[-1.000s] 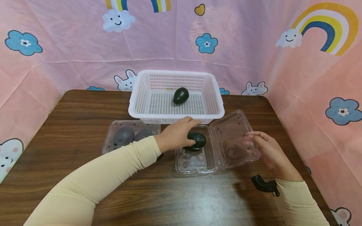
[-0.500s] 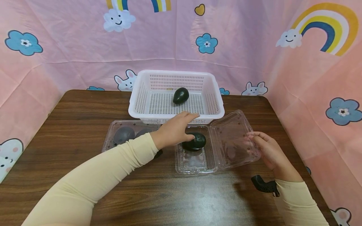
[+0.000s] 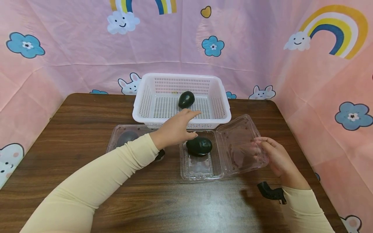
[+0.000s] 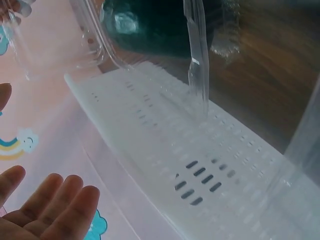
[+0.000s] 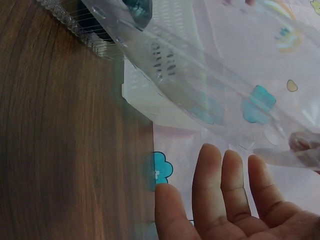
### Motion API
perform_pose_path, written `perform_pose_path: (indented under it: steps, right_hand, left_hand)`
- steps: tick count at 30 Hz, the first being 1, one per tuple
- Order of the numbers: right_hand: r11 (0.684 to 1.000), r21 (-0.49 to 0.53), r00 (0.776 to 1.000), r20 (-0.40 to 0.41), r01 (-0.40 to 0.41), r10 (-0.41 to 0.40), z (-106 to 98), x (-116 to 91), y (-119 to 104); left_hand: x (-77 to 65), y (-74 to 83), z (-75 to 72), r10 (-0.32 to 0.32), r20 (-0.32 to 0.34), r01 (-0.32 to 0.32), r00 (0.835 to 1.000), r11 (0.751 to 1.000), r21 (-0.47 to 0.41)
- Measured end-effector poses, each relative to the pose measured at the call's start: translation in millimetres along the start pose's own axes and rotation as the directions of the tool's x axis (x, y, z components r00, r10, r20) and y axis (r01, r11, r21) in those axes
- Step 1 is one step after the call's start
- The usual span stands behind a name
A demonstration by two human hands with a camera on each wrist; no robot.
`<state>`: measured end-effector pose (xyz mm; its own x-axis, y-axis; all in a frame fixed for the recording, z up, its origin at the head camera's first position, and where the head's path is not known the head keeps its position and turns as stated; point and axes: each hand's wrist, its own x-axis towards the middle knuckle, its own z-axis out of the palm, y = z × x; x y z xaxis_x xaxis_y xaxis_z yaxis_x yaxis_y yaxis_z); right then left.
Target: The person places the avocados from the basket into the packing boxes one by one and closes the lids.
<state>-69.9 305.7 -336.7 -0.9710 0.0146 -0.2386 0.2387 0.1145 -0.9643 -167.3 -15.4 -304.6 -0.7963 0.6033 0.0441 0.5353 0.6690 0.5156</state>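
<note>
One dark green avocado [image 3: 199, 146] lies in the base of a clear plastic clamshell box [image 3: 186, 176], whose lid [image 3: 239, 142] is swung out to the right. My right hand [image 3: 275, 157] pinches the lid's outer edge; in the right wrist view its thumb shows through the plastic and several fingers [image 5: 207, 190] extend on the near side. Fingers spread and holding nothing, my left hand [image 3: 173, 129] hovers between the boxed avocado and the white basket [image 3: 151, 120], overlapping the basket's front rim in the head view. Another avocado [image 3: 186, 99] lies inside the basket.
A closed clear clamshell box [image 3: 112, 142] stands left of the open one; a dark fruit [image 3: 127, 137] shows through its lid, while my left arm covers the rest. The wooden table [image 3: 204, 207] ends at a patterned pink curtain [image 3: 175, 38] behind and at the sides.
My left hand has let go of the avocado in the open box and moved up and left, toward the basket's front rim. The right hand stays on the lid.
</note>
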Motion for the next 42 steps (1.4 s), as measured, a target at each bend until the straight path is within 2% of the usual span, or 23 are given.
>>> perform_pose_path:
  steps: [8,14,22,30,42]
  right_hand:
    - [1.0,0.029,1.0,0.003,0.007,-0.007,0.0,-0.1,2.7]
    - [0.999,0.038,1.0,0.013,0.025,-0.025,-0.7,0.7,4.2]
    - [1.0,0.003,0.999,0.018,0.029,-0.029,-4.2,3.3,5.9]
    - [0.997,0.046,0.997,0.049,0.058,-0.06,-5.7,3.5,9.2]
    - [0.994,0.052,0.991,0.094,0.092,-0.097,-7.2,4.0,11.8]
  left_hand:
    - [4.3,-7.2,-10.6,-0.011,-0.026,0.01,1.0,1.0,-0.016]
    - [7.3,-12.1,-21.8,-0.042,-0.041,0.042,0.998,0.999,-0.01]
    - [13.6,-22.0,-33.5,-0.101,-0.029,0.1,0.994,0.994,-0.042]
    - [21.6,-34.9,-37.7,-0.126,-0.024,0.125,0.992,0.991,-0.043]
    - [31.4,-41.3,-50.6,-0.134,-0.061,0.131,0.989,0.99,-0.049]
